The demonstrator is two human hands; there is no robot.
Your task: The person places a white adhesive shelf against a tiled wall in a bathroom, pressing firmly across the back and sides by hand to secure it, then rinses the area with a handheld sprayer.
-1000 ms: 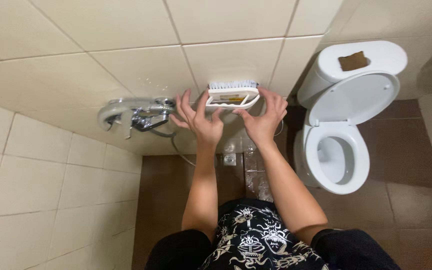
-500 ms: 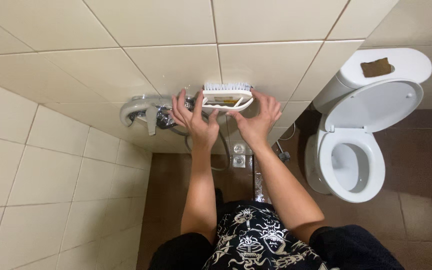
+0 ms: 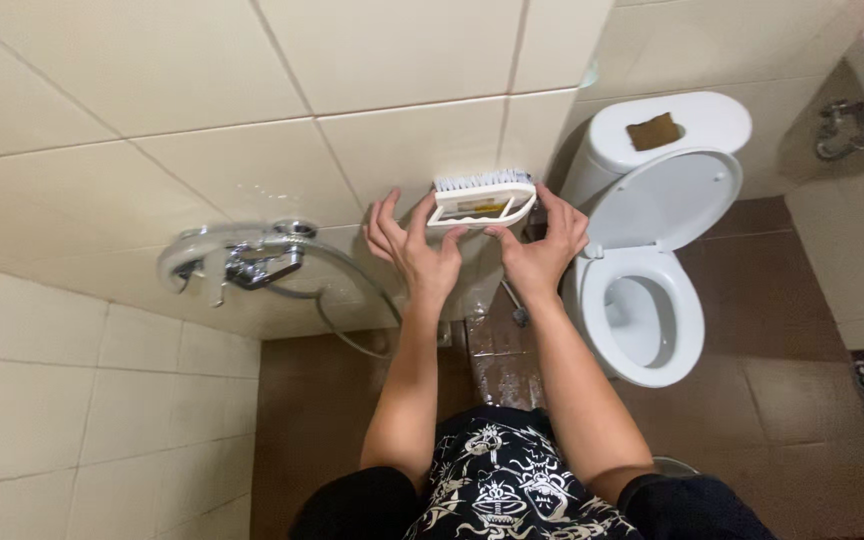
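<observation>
From the head camera, both hands press a white scrub brush (image 3: 482,199) bristles-first against the cream wall tile (image 3: 392,150), left hand (image 3: 414,246) and right hand (image 3: 540,243) pinching its ends with fingers spread, between the chrome tap (image 3: 242,258) and the open toilet (image 3: 647,290).

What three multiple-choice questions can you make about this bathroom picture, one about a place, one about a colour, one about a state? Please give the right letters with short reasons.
1. Where is the scrub brush?
A. on the floor
B. against the tiled wall
C. inside the toilet

2. What colour is the pad on the toilet tank?
A. brown
B. blue
C. white

3. How is the toilet lid?
A. shut
B. raised
C. removed

Answers:
1 B, the left hand and right hand press the brush's bristles to the tiles.
2 A, it shows brown on the white tank.
3 B, the lid stands up and the bowl is open.
</observation>
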